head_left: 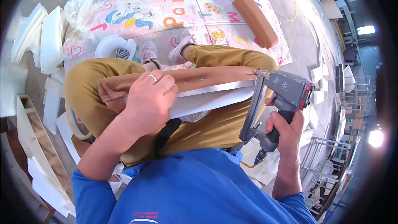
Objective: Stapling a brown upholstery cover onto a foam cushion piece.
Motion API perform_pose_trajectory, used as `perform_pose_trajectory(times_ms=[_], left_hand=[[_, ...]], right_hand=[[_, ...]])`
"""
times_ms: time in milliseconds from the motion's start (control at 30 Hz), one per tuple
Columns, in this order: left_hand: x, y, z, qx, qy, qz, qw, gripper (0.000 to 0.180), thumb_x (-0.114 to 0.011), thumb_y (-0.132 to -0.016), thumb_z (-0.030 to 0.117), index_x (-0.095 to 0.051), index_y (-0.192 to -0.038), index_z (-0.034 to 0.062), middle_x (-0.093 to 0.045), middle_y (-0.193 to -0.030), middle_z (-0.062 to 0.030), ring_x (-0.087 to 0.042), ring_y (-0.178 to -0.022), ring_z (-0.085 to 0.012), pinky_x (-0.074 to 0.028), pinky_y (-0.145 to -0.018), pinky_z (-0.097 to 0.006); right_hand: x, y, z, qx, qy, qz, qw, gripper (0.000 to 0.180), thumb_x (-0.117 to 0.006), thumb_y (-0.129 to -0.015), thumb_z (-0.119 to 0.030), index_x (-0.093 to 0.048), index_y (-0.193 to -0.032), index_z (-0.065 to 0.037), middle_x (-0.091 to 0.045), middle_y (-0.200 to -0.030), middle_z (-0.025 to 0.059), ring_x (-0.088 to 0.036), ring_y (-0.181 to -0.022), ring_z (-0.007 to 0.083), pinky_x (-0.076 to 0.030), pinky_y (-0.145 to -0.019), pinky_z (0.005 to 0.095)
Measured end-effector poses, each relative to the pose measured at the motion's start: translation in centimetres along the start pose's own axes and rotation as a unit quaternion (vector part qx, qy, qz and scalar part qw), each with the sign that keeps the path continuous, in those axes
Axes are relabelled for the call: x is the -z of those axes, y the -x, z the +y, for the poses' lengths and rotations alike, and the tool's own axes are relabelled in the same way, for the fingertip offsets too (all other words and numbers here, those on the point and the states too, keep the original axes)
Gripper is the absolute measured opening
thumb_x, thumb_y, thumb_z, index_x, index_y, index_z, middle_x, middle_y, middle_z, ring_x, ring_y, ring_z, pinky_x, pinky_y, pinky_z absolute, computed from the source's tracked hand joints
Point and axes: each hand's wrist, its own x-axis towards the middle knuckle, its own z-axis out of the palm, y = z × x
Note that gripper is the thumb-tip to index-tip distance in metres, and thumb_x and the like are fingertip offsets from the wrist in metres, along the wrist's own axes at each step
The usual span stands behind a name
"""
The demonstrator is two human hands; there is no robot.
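Note:
Across my lap lies a long upholstery piece, with brown cover material (215, 74) folded along its far side and a white underside (215, 100) nearer to me. A few staples show in the brown edge. My left hand (151, 99) is closed on the brown cover near its left end, fingers curled into the fold. In my right hand (286, 130) is a grey and black pneumatic staple gun (286, 87), gripped by its handle. The gun's nose is at the right end of the brown strip; whether it presses on it, I cannot tell.
A finished-looking brown padded block (255, 23) rests on the pink patterned mat (157, 0) beyond my feet. Clear plastic wrap (87, 2) and white foam pieces (52, 39) lie at left, near a wooden frame (41, 141). A yellow hose (248, 166) hangs below the gun.

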Motion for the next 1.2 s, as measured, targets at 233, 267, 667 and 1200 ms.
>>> perform_pose_trajectory(times_ms=[233,267,667,1200], left_hand=[[-1.8,-7.5,2.0,0.034,0.003,-0.098,0.995,0.021,-0.073,-0.071,0.01,-0.065,-0.09,0.0037,-0.057,-0.091,-0.01,-0.059,-0.09,-0.0303,-0.048,-0.074,-0.039],[-3.1,-8.6,2.8,0.038,0.017,-0.097,0.994,0.021,-0.073,-0.073,0.011,-0.064,-0.091,0.0042,-0.056,-0.092,-0.0098,-0.059,-0.091,-0.0303,-0.047,-0.075,-0.039],[-8.7,-10.9,3.7,0.04,-0.015,-0.054,0.998,0.023,-0.063,-0.074,0.004,-0.066,-0.097,0.0031,-0.058,-0.095,-0.0078,-0.059,-0.09,-0.0273,-0.048,-0.074,-0.038],[-6.2,-7.4,6.9,0.02,0.11,0.045,0.993,0.034,-0.066,-0.058,0.002,-0.069,-0.091,-0.0048,-0.055,-0.075,-0.0073,-0.054,-0.064,-0.022,-0.043,-0.054,-0.034]], right_hand=[[1.7,-1.2,1.3,-0.026,-0.061,0.026,0.997,0.029,-0.057,-0.084,-0.002,-0.062,-0.112,0.006,-0.062,-0.076,0.0048,-0.056,-0.06,0.009,-0.046,-0.058,0.025],[1.9,-1.5,1.3,-0.028,-0.065,0.019,0.997,0.03,-0.057,-0.084,-0.002,-0.061,-0.113,0.006,-0.062,-0.077,0.005,-0.056,-0.06,0.009,-0.046,-0.058,0.025],[2.8,-3.3,1.4,-0.075,-0.112,-0.034,0.99,0.034,-0.061,-0.085,0.001,-0.06,-0.119,0.003,-0.066,-0.1,0.0054,-0.057,-0.067,0.0066,-0.048,-0.06,0.024],[1.6,0.7,-0.8,-0.115,0.035,-0.095,0.988,0.022,-0.072,-0.081,0.0,-0.066,-0.103,0.001,-0.065,-0.079,0.0037,-0.059,-0.067,0.0074,-0.048,-0.059,0.0261]])
